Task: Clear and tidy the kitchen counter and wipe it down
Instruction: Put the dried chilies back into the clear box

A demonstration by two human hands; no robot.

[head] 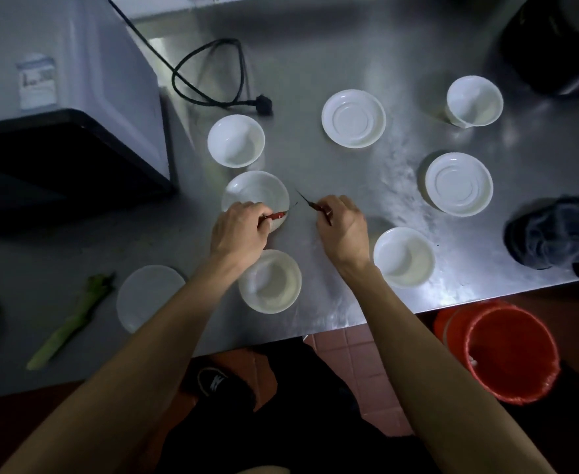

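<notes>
Along the left of the steel counter lies a green vegetable stalk, with a white plate just beside it and a grey appliance behind; all of that waits to be cleared, I judge. Moving right, my left hand is closed in a pinch on a small red chili, its stem poking out past my fingertips, and I hold it low over a shallow white saucer, probably so it lands there rather than rolling about. Below my wrist sits an empty white bowl. My right hand is likewise pinched shut on a second red chili, its dark stem pointing toward the first one; the two tips sit near each other but apart. I gather both at once, I think, to get the loose scraps off the surface before any wiping. Further right stand more white bowls and saucers, well apart from one another, then a dark cloth bunched at the counter's edge, handy for the wipe. Below it on the floor sits an orange bucket.
</notes>
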